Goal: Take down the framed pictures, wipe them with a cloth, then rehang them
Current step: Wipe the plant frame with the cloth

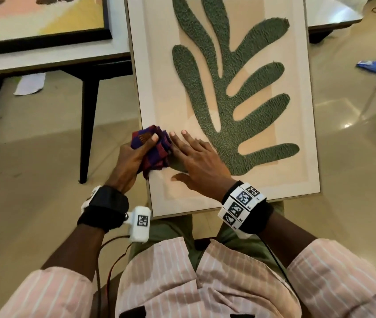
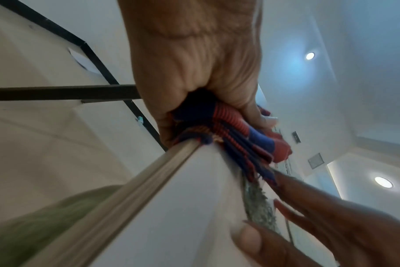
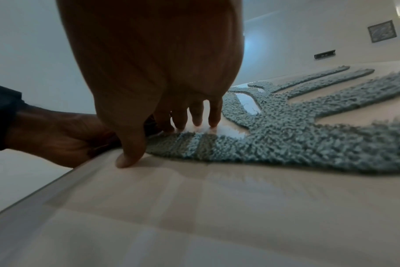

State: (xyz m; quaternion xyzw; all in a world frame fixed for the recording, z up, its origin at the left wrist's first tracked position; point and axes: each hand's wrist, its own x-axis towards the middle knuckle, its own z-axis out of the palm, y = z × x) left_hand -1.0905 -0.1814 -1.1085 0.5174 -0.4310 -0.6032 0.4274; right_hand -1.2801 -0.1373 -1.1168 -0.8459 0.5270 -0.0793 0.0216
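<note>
On the picture (image 1: 304, 134), cloth (image 1: 158, 154) sits bunched inside left grip (image 1: 132, 161).

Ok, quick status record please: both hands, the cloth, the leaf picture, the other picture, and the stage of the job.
left hand: grips the bunched cloth at the left edge of the leaf picture
right hand: flat on the leaf picture, fingers straight, beside the cloth
cloth: red and blue
leaf picture: face up, near end on the lap
other picture: black frame, lying on the table, left
stage: wiping the leaf picture
</note>
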